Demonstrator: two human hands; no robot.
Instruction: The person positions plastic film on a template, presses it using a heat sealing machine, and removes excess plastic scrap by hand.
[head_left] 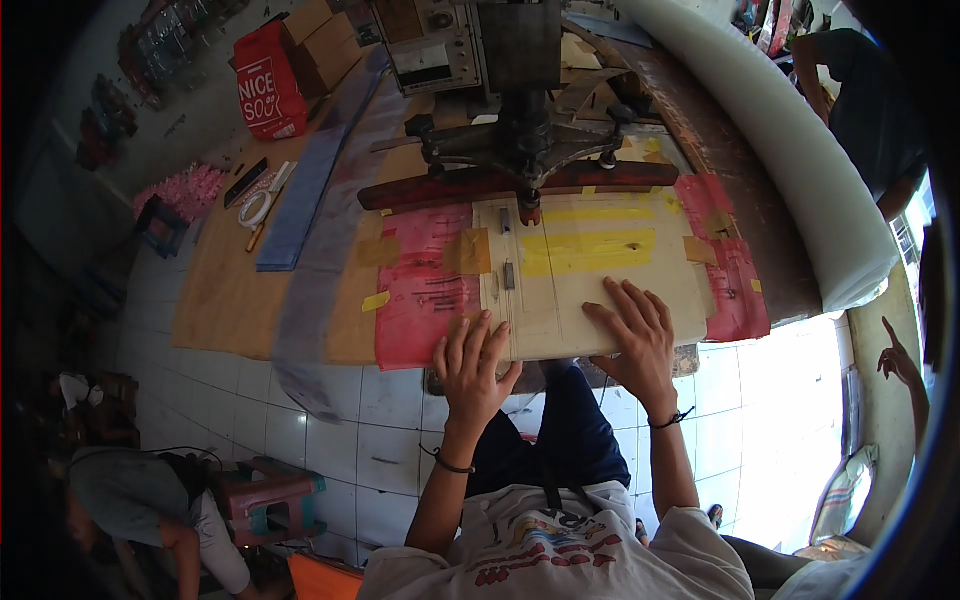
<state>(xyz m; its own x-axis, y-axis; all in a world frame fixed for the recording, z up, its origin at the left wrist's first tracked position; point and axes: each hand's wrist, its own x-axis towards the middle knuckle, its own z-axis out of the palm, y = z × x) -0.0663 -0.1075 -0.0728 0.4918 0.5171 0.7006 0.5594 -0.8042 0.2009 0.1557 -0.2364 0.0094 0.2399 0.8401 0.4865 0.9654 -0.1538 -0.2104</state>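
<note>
Head view: The left hand (474,372) and right hand (640,345), both spread open, are resting on a pale board (590,295) before a dark metal machine (528,140).

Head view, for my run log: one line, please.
left hand: open, at near edge of board; right hand: open, likewise; red bar: beyond both

Around the cream board (590,320), banded with yellow tape (588,252): red sheets (425,290) on both sides, a blue strip (322,180) farther left, a white foam roll (775,130) farther right.
</note>
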